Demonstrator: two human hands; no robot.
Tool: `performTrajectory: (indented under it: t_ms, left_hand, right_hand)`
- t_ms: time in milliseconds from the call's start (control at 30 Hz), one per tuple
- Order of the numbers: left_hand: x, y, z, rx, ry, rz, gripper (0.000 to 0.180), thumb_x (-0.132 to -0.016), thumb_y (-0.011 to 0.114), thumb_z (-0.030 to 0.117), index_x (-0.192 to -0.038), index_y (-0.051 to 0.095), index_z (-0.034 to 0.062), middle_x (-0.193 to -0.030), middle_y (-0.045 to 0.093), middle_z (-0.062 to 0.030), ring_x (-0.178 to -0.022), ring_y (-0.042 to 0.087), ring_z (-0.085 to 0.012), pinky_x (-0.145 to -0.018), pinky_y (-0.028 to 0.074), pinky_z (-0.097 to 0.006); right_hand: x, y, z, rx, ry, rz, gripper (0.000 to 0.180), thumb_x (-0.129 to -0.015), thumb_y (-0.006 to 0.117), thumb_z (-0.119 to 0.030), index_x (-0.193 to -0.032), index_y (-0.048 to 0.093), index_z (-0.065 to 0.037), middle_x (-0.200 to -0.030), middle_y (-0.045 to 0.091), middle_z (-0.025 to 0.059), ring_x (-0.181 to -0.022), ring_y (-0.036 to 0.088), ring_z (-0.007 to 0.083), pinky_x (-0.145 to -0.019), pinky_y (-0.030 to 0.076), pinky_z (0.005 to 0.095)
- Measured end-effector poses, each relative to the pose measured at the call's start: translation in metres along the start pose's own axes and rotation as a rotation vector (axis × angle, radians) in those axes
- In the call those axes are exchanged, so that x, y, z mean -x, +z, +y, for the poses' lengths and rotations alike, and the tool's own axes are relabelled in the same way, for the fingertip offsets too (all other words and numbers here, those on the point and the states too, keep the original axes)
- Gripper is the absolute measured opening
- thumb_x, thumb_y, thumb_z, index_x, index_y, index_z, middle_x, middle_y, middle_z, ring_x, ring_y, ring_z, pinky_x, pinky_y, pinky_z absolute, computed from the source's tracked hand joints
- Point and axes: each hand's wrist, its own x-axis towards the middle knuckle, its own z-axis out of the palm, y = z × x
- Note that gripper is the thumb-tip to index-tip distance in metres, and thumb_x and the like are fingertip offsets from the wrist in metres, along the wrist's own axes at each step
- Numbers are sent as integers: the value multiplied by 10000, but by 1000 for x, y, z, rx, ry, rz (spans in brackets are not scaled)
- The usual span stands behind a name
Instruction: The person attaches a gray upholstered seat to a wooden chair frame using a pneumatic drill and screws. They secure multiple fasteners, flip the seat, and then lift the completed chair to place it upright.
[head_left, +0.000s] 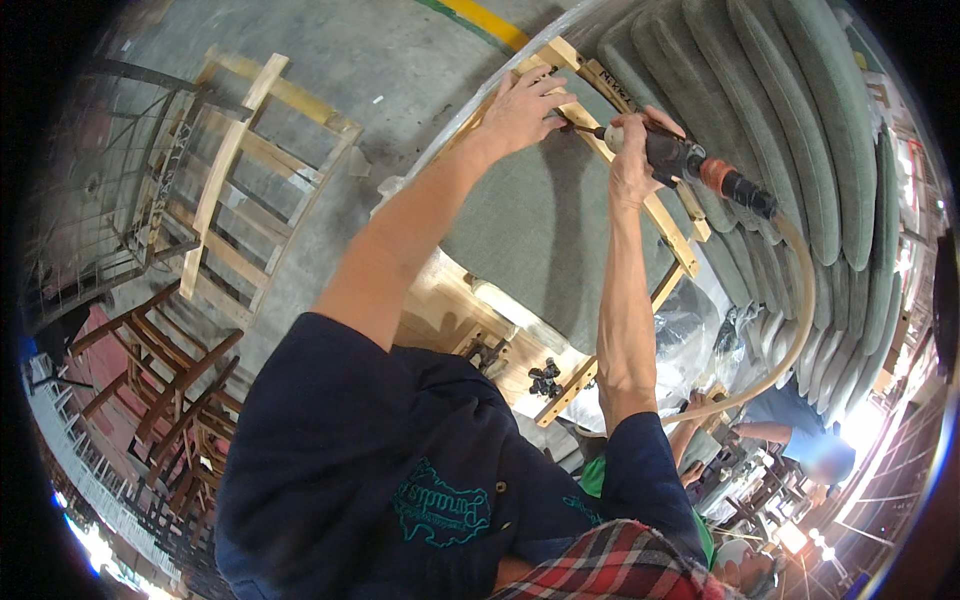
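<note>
My right hand point(630, 165) is wrapped round an air screwdriver point(678, 158) with an orange collar, its thin bit pointing left at a wooden frame point(665, 222). From the tool's rear end a pale hose point(806, 300) curves down toward me. My left hand point(518, 112) lies with spread fingers on the frame's far left corner, close to the bit. Whether a small part sits under those fingertips is hidden. A grey-green upholstered panel point(510, 225) lies beneath the frame, on a wooden work surface point(425, 312).
Grey-green cushions point(765, 110) are stacked along the right. Black star-shaped knobs point(545, 378) sit near my body. At left are a wooden pallet point(238, 180), a wire cage point(95, 185) and brown chair frames point(170, 360). A person in blue point(790, 420) works at lower right.
</note>
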Motion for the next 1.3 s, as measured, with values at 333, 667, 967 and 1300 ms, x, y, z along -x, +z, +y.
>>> performTrajectory:
  t_ms: [333, 667, 967, 1300]
  left_hand:
    - [-14, 7, -16, 27, 247, 132, 474, -826, 777, 314, -1253, 609, 197, -1310, 585, -29, -1285, 508, -246, -1150, 337, -520]
    - [-20, 9, -23, 71, 344, 102, 489, -821, 778, 285, -1251, 608, 125, -1232, 588, -74, -1239, 512, -294, -1106, 394, -442]
    - [-19, 9, -24, 51, 330, 64, 471, -857, 748, 314, -1264, 613, 118, -1272, 566, -80, -1267, 490, -288, -1136, 377, -434]
    - [-19, 7, -23, 55, 312, 32, 480, -856, 750, 325, -1269, 607, 128, -1274, 569, -72, -1271, 490, -286, -1145, 368, -430]
  right_hand:
    - [-9, 11, 11, -20, -68, -55, 227, -848, 644, 9, -1057, 564, 46, -751, 689, 123, -701, 684, 181, -724, 537, 314]
    - [-9, -7, 9, 1, -4, -13, 270, -818, 662, -3, -1069, 565, 13, -778, 685, 111, -725, 678, 172, -744, 542, 301]
    - [-3, -10, -1, -90, 8, -62, 253, -839, 657, 2, -1074, 565, 7, -791, 701, 142, -744, 695, 195, -757, 542, 314]
    - [0, -2, -4, -121, 39, -50, 247, -842, 661, -1, -1071, 572, 15, -783, 705, 146, -721, 702, 206, -731, 560, 326]
